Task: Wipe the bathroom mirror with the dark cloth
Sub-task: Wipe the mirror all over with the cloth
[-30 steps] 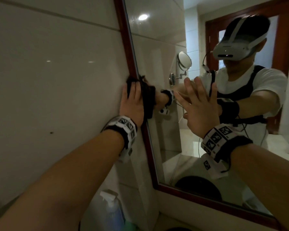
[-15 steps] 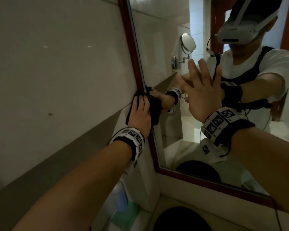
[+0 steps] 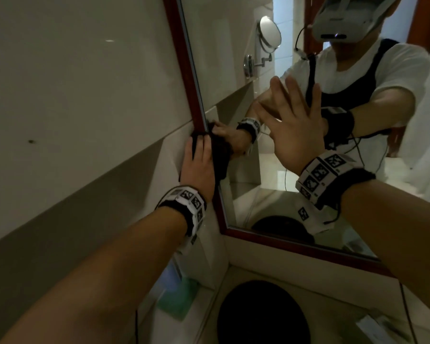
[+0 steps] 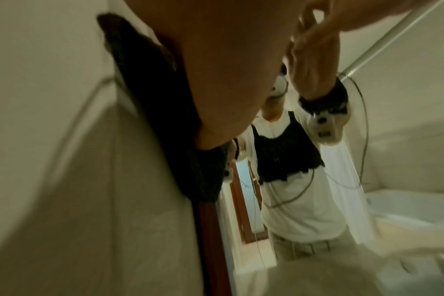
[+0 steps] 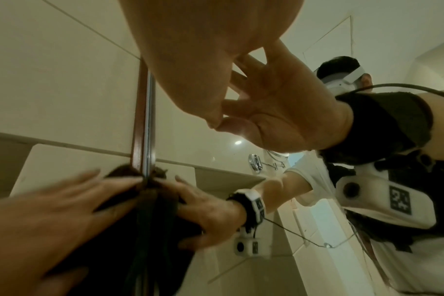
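While pressed flat, dark cloth (image 3: 217,158) beneath left hand (image 3: 199,167)

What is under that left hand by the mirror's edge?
A dark cloth, pressed flat by the left hand over the mirror's red-brown frame. The stretch of frame and glass beneath the cloth is covered.

A bathroom: glossy cream wall tiles (image 3: 72,78) surround a red-wood-framed mirror (image 3: 233,70), whose reflection shows a round chrome shaving mirror (image 3: 269,34) on a wall arm. Below sit a pale counter (image 3: 333,301) and a black basin (image 3: 262,316).
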{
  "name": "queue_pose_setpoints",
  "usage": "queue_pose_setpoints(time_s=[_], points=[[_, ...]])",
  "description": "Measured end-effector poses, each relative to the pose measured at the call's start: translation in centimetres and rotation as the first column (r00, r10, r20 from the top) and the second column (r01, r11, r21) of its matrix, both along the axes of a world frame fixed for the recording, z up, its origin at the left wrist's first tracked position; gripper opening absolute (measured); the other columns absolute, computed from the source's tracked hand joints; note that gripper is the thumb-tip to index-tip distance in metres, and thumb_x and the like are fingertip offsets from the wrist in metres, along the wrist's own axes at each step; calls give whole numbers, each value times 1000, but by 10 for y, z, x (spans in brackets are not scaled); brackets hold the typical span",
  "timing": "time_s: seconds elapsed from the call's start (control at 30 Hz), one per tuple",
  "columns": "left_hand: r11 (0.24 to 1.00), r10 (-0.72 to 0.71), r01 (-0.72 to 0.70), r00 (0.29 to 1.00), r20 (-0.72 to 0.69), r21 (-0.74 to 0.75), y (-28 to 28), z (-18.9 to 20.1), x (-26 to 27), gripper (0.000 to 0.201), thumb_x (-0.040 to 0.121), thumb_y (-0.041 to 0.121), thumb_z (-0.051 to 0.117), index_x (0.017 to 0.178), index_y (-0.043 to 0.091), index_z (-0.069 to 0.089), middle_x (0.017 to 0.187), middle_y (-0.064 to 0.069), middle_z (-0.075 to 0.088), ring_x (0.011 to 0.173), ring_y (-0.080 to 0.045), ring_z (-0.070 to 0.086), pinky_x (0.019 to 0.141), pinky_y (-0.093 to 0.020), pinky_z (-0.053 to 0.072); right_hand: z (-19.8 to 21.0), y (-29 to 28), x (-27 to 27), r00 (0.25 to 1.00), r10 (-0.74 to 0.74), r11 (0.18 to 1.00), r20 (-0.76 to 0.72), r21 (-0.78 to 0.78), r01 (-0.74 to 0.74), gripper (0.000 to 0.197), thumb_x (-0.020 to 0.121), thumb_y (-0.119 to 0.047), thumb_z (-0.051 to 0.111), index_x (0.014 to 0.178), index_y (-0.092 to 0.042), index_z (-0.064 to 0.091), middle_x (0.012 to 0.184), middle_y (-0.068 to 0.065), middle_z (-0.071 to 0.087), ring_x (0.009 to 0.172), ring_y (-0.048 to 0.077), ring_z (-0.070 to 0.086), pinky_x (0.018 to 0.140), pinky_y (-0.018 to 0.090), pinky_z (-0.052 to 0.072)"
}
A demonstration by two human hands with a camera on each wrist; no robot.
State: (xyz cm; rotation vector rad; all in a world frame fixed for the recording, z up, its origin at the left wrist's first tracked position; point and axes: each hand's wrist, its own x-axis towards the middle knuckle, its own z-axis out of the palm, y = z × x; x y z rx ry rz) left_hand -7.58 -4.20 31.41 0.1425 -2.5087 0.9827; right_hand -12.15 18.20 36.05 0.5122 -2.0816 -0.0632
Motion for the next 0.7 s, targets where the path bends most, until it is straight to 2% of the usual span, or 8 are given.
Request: queue_pose_setpoints(time_s=[0.1,0.27,0.33,0.4,0.47,0.57,0.7], points=[[998,-49,51,998,-44,36,0,11,-5,79,90,45,40,154,3,19,156,-24,10,144,-44,6,117,-59,-4,-6,-1,3,1000,13,1000,26,-10,-12,76,84,-13,59,152,-32,31,165,11,-1,150,37,-4,114,70,1],[999,-17,20,997,-77,42,5,-8,-10,78,91,45,43,152,1,23,156,-27,8,144,-44,8,119,-56,2,-27,-6,9,996,5,1000,93,22,-8,71,83,-20,36,152,-32,30,165,13,0,151,38,-4,112,72,4],[1000,-13,15,997,-81,27,7,-13,-10,76,91,44,42,151,0,27,155,-28,9,143,-45,10,119,-56,3,-45,-9,10,995,23,999,92,47,-27,71,84,-17,41,152,-32,30,165,12,2,151,36,-4,112,71,4],[1000,-5,5,998,-67,-6,7,-19,-9,73,92,43,39,150,0,28,154,-29,9,143,-46,10,119,-56,3,-68,-13,13,994,43,997,97,66,-50,80,80,-9,51,153,-32,28,165,11,2,151,35,-3,114,69,1],[1000,9,-10,1000,-28,-22,6,-31,-8,71,95,42,35,152,1,23,155,-28,8,143,-46,9,119,-57,2,-93,-18,18,988,64,993,139,85,-76,90,74,-2,59,154,-28,28,165,11,3,151,34,-1,116,66,-3],[998,26,-22,998,63,-61,5,-60,-4,68,99,40,28,154,2,16,157,-27,7,143,-46,9,118,-58,-2,-127,-21,25,977,76,988,198,121,-101,85,71,-2,63,151,-21,38,164,14,8,151,35,3,115,61,-13],[997,35,-18,976,216,-77,7,-113,4,65,99,38,28,153,4,18,157,-25,7,143,-45,7,117,-60,-7,-158,-19,32,954,30,973,300,208,-96,83,66,-11,72,145,-18,47,163,17,12,151,37,4,117,63,-4]])
